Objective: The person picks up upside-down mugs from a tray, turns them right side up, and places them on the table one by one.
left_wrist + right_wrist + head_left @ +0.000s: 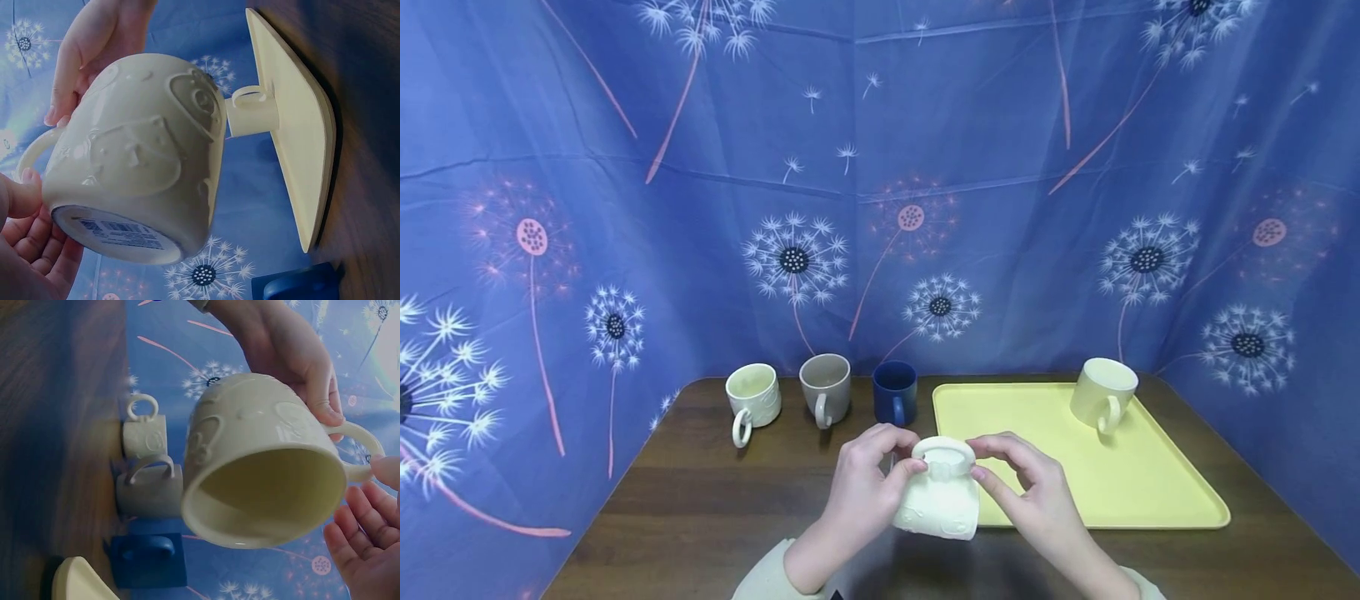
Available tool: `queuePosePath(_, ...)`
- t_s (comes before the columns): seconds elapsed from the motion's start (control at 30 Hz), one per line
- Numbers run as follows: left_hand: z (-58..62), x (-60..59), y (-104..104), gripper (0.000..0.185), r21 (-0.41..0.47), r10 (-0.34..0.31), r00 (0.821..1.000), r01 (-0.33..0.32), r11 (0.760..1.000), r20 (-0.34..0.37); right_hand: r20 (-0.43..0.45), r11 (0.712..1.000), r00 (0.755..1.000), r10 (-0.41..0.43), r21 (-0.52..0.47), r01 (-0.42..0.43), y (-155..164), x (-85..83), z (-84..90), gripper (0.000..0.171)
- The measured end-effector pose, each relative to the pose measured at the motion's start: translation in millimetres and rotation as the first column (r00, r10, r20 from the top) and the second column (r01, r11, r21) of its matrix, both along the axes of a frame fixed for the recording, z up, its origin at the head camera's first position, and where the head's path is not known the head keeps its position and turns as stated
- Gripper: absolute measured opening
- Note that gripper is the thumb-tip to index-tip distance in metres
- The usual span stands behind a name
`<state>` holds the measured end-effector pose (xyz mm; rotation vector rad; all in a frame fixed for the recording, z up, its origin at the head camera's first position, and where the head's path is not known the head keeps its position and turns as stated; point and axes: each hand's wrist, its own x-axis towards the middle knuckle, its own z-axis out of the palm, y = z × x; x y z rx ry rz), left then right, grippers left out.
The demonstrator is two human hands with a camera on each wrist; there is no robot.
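A cream-white mug (940,504) with raised relief figures is held on its side above the table, its handle turned up. My left hand (868,479) grips it at the handle on the base end. On the rim end, my right hand (1037,492) pinches the handle between thumb and fingers. The left wrist view shows a printed label (122,232) on the mug's base. Its inside (269,500) looks bare in the right wrist view.
A white embossed mug (765,407), a grey mug (837,400) and a navy mug (886,406) stand in a row at the back left. To the right lies a yellow tray (1007,408) with a cream mug (1093,400) at its back. Blue dandelion-print cloth (880,167) hangs behind the wooden table (685,508).
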<state>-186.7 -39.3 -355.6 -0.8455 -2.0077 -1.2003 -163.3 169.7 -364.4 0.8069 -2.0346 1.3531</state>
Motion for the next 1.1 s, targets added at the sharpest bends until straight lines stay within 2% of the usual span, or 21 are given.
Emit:
queuePosePath(0.3, 1.7, -0.4, -4.5, 0.019, 0.037, 0.046, 0.999, -0.047, 0.998, 0.028, 0.001, 1.000, 1.000, -0.010, -0.027, 0.010, -10.2, -4.7, -2.9, 0.035)
queuePosePath(0.47, -0.7, -1.5, -5.5, 0.020, 0.053, 0.044, 0.998, -0.046, 0.998, 0.033, -0.006, 0.999, 1.000, -0.019, -0.048, 0.019, -14.7, -7.8, -5.6, 0.035)
queuePosePath(0.77, -5.0, 0.4, -3.5, 0.020, 0.107, 0.032, 0.998, -0.038, 0.994, 0.058, -0.102, 0.997, 0.995, -0.018, -0.076, 0.010, -18.3, -12.4, -10.3, 0.040)
queuePosePath(0.97, -3.8, 1.1, -0.6, 0.018, 0.100, 0.034, 0.998, -0.039, 0.994, 0.056, -0.158, 0.994, 0.984, -0.082, -0.084, 0.070, -18.9, -15.7, -13.4, 0.042)
queuePosePath(1.1, -2.9, 1.8, 1.2, 0.017, 0.103, 0.031, 0.997, -0.037, 0.994, 0.064, -0.202, 0.990, 0.970, -0.132, -0.082, 0.117, -20.9, -13.2, -6.9, 0.042)
